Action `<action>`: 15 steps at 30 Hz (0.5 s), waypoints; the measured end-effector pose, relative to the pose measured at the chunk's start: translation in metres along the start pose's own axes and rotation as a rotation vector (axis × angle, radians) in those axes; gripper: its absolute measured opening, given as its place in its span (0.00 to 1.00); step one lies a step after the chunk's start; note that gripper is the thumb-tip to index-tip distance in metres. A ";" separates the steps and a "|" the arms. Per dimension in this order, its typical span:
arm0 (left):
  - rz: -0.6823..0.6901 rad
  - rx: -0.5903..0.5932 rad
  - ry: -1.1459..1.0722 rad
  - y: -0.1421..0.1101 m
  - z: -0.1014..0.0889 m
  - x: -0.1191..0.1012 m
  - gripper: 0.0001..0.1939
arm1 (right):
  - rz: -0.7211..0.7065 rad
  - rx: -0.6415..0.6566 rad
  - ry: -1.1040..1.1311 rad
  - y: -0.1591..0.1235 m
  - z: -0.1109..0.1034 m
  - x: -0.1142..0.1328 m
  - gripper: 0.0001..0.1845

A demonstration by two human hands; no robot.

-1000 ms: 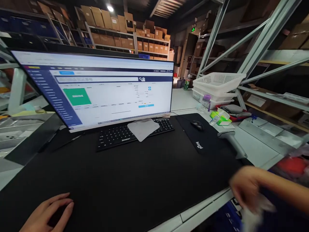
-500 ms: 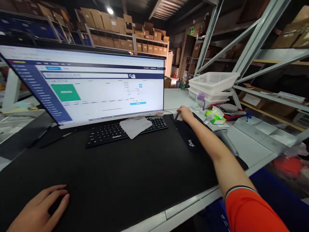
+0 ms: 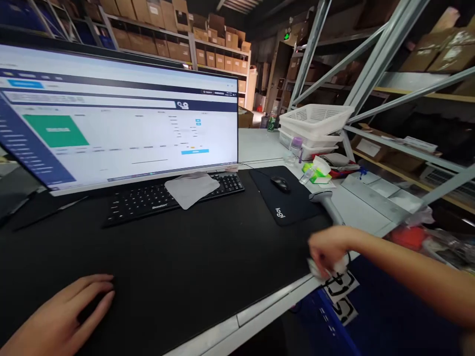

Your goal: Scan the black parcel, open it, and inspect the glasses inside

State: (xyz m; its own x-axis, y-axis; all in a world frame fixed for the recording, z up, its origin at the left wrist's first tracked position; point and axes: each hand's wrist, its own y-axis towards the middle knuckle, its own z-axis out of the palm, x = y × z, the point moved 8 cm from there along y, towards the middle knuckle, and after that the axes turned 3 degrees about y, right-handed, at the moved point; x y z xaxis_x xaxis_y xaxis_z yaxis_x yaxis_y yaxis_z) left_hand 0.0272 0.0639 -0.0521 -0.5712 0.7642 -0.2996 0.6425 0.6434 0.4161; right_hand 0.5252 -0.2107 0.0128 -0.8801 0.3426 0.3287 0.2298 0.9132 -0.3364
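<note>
My left hand (image 3: 70, 311) rests on the black desk mat (image 3: 178, 277) with its fingers stretched out and nothing in them. Over the front right edge of the desk, my right hand (image 3: 330, 247) is closed, its fingers pointing down and blurred by motion. From under the fingers shows a small whitish piece (image 3: 315, 269), perhaps paper or film; its exact kind is unclear. Just beyond this hand lies a grey handheld barcode scanner (image 3: 330, 205). A black mouse (image 3: 280, 184) sits on the mouse pad (image 3: 293, 210), apart from both hands.
A monitor (image 3: 141, 128) stands at the back left, behind a black keyboard (image 3: 129, 202) partly covered by a grey sheet (image 3: 191, 190). White baskets (image 3: 315, 121), a tissue pack (image 3: 317, 170) and a grey divided tray (image 3: 382, 193) are to the right. Below the edge is a blue bin (image 3: 326, 316).
My right hand has come back from the top of the mouse pad to the desk's front right edge, with a whitish piece in it. The view has shifted right; my left hand stays on the mat.
</note>
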 end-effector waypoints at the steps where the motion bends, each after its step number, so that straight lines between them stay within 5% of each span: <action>1: 0.058 0.030 -0.039 0.016 0.005 -0.023 0.16 | 0.007 0.053 0.008 -0.021 0.004 -0.007 0.10; 3: 0.132 0.150 -0.085 0.054 0.022 -0.076 0.17 | 0.013 0.149 0.027 -0.058 0.009 -0.021 0.06; 5: 0.275 0.269 -0.116 0.092 0.045 -0.146 0.18 | 0.048 0.101 0.011 -0.082 -0.001 -0.039 0.14; 10: 0.618 0.416 0.098 0.157 0.124 -0.316 0.13 | 0.258 -0.506 -0.072 -0.087 -0.047 -0.076 0.16; 12: 0.654 0.422 0.175 0.175 0.153 -0.361 0.17 | 0.307 -0.587 -0.065 -0.070 -0.039 -0.080 0.18; 15: 0.662 0.428 0.197 0.195 0.184 -0.399 0.24 | 0.336 -0.606 -0.049 -0.036 -0.013 -0.083 0.18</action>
State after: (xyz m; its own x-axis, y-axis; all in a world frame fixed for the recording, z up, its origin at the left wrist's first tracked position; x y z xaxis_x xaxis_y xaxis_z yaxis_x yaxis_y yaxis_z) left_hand 0.4745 -0.1074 -0.0094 -0.0584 0.9961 0.0665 0.9955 0.0532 0.0779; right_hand 0.5959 -0.2695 0.0095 -0.7353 0.6306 0.2484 0.6718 0.7266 0.1439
